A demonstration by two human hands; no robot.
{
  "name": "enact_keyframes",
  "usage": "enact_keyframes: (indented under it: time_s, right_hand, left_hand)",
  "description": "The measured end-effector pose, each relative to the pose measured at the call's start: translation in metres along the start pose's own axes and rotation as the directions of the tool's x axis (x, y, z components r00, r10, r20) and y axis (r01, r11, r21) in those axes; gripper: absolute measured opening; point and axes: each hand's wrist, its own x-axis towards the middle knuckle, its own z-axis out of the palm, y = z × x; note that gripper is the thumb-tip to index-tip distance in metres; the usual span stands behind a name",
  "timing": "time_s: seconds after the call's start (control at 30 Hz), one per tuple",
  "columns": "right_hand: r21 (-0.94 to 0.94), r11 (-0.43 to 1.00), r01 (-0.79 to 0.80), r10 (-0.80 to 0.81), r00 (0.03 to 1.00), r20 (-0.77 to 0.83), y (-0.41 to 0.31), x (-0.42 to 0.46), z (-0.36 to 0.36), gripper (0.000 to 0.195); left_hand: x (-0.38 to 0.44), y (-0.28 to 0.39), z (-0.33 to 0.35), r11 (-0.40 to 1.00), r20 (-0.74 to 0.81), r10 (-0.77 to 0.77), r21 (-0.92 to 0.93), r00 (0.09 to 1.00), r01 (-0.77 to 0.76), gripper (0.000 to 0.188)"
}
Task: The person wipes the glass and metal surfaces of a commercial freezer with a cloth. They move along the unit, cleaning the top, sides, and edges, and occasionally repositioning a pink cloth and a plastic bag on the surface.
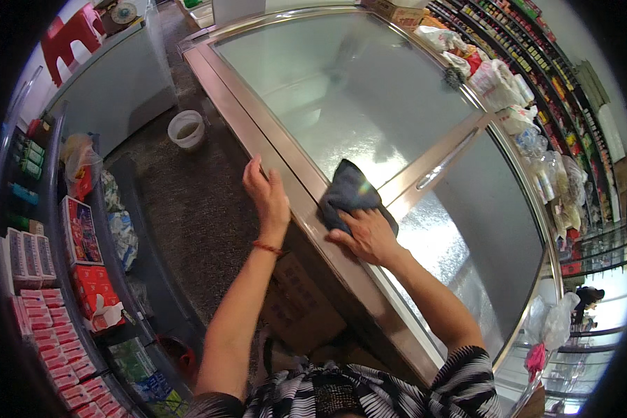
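A dark cloth (352,196) lies bunched under my right hand (366,235), which presses it on the metal frame and glass edge of a display counter (318,198). The fingers are partly spread over the cloth, and the thumb rests on the frame. My left hand (267,196) rests against the counter's outer edge, left of the cloth, with nothing seen in it. A red bracelet circles the left wrist. Two large panels (355,94) make up the counter's top, with a metal bar and an oblong handle (446,159) between them.
A plastic bucket (186,129) with some liquid stands on the dark floor. Stocked shelves (57,219) line the left side. Plastic bags (494,83) lie along the counter's far edge, before shelves of bottles. A cardboard box (303,303) sits beneath the near edge. Someone dark-haired (588,300) is far right.
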Motion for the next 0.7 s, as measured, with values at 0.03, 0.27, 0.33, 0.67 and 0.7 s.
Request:
enact_keyframes:
  time_s: [0.03, 0.27, 0.33, 0.67, 0.7]
  right_hand:
    - [-0.003, 0.999, 0.043, -0.043, 0.998, -0.052, 0.006, 0.021, 0.001, 0.058]
    - [-0.318, 0.886, 0.337, -0.410, 0.890, -0.199, 0.003, 0.269, 0.031, 0.032]
    - [-0.315, 0.866, 0.388, -0.447, 0.883, -0.142, -0.011, 0.327, 0.045, 0.034]
    - [0.069, 0.891, 0.449, -0.436, 0.887, -0.151, -0.005, 0.249, 0.050, 0.049]
    - [-0.006, 0.839, 0.544, -0.538, 0.828, -0.155, 0.003, 0.218, 0.048, 0.047]
  left_hand:
    - [0.001, -0.001, 0.013, 0.996, -0.013, -0.085, 0.026, 0.996, 0.085, 0.046]
    - [-0.008, -0.003, 0.019, 0.998, -0.058, 0.004, 0.067, 0.998, 0.000, 0.052]
    - [-0.006, 0.001, 0.018, 0.996, -0.024, 0.058, 0.076, 0.998, -0.056, 0.054]
    - [-0.001, -0.006, 0.016, 0.993, -0.244, -0.076, 0.071, 0.967, 0.096, 0.049]
    - [-0.002, -0.010, 0.016, 0.994, -0.275, -0.069, 0.066, 0.959, 0.090, 0.048]
